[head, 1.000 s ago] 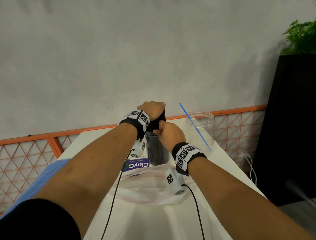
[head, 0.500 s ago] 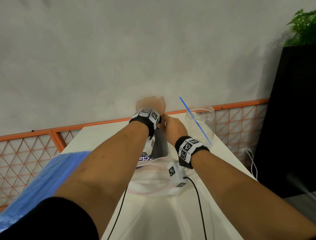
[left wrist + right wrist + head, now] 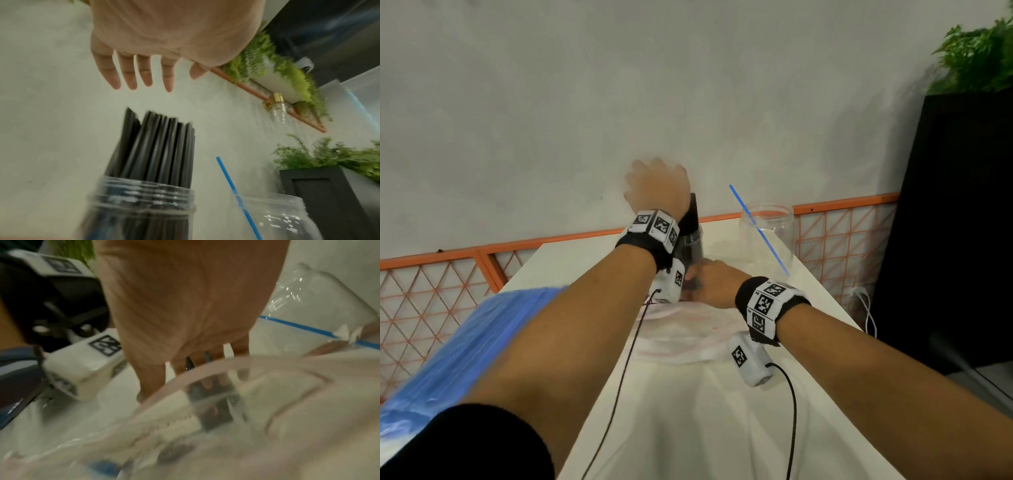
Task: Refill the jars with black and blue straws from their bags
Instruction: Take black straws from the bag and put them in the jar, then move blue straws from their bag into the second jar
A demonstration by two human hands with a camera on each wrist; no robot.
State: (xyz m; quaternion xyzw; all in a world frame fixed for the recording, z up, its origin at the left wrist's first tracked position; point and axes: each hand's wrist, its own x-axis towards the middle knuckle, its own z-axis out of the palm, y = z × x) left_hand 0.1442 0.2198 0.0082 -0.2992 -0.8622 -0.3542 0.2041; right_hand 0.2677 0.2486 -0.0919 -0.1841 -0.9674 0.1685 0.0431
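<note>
A clear jar [image 3: 691,248] packed with black straws [image 3: 693,212] stands at the table's far middle. My left hand [image 3: 657,185] hovers open just above the straw tops; in the left wrist view its fingers [image 3: 144,76] are straight, spread and clear of the black straws [image 3: 156,146] in the jar [image 3: 141,203]. My right hand [image 3: 705,279] is low at the jar's base, fingers stretched out against it; the right wrist view shows its fingers [image 3: 205,363] behind a bag's rim. A second clear jar [image 3: 768,236] to the right holds one blue straw [image 3: 758,229].
A bag of blue straws [image 3: 465,342] lies at the table's left edge under my left forearm. An empty clear bag [image 3: 688,335] lies flat between my arms. An orange lattice rail [image 3: 482,250] backs the table. A black planter [image 3: 959,205] stands at the right.
My left hand has let go of the black straw tops and lifted open above them. My right hand has dropped from the straw tops to the jar's base.
</note>
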